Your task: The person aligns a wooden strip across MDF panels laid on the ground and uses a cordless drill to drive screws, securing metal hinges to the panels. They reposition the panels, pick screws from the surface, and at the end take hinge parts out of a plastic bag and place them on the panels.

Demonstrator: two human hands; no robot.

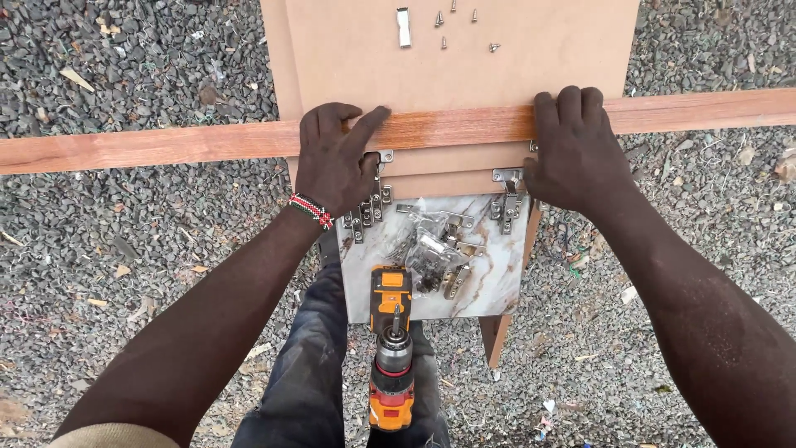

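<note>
Plank [448, 127]: reddish wood, lying crosswise over the brown board [531, 50].
Left hand [336, 158]: flat on plank, fingers spread, gripping nothing.
Right hand [572, 145]: pressed on plank, fingers hooked over far edge.
Drill [391, 348]: orange, below plank, on marble-pattern panel [497, 274].
Screws [464, 25]: loose, beyond plank.

A single head-worn camera looks almost straight down from above the person's own body, facing forward over a gravel ground [124, 66]. It sits close: both forearms enter from the bottom corners, and the left hand [336, 158] and right hand [572, 149] fall in the upper middle. A brown board [464, 75] runs off the top edge. No second view shares the scene.
</note>
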